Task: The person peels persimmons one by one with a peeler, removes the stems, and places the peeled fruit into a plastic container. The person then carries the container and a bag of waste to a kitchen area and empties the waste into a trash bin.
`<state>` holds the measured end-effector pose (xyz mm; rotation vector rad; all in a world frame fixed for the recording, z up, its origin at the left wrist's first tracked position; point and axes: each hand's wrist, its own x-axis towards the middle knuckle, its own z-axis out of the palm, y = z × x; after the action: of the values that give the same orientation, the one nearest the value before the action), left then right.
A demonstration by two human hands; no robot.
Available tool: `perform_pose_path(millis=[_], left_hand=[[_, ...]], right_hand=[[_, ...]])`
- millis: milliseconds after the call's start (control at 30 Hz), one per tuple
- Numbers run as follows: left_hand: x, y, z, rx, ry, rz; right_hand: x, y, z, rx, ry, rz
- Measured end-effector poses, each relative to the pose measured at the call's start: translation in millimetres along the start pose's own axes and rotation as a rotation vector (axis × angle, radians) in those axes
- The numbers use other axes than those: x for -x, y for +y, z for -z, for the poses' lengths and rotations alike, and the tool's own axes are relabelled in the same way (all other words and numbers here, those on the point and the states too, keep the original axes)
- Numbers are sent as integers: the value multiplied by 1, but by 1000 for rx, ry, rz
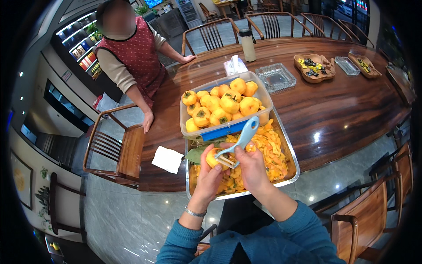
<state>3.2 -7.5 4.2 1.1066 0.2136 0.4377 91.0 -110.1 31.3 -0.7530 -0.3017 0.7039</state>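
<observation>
My left hand (206,176) is closed around a yellow-orange persimmon (212,159). In my right hand (255,172) is a light blue peeler (246,135), its handle pointing up and away. The peeler's blade end lies against the persimmon's right side. Both hands are over a metal tray (295,170) filled with orange peels (278,154). A clear plastic tub (264,117) with a blue front stands over the tray's far part, heaped with peeled persimmons (220,116). Green leaves (194,155) lie at the tray's left side. Beside my right fingers an orange bit shows, too covered to make out.
A white napkin (167,159) lies left of the tray. Beyond the tub are a tissue pack (235,67), a bottle (248,48), a glass tray (276,78) and a wooden snack dish (313,75). At the left a person (132,57) rests both hands on the table; chairs surround it.
</observation>
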Motion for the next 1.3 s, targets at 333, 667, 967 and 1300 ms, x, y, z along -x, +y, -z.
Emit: perform_pose_path(millis=[333,667,967,1300], left_hand=[[4,3,-6,169,-79,61],[-10,3,12,485,-323,387],[-2,-3,-3,-6,24,38],[-4,5,1,287,46,149]], right_hand=[[-5,6,9,32,-59,-15],[-9,7,9,93,-56,101],[-4,14,10,206,-31,133],[-13,10,17,-15,-15,193]])
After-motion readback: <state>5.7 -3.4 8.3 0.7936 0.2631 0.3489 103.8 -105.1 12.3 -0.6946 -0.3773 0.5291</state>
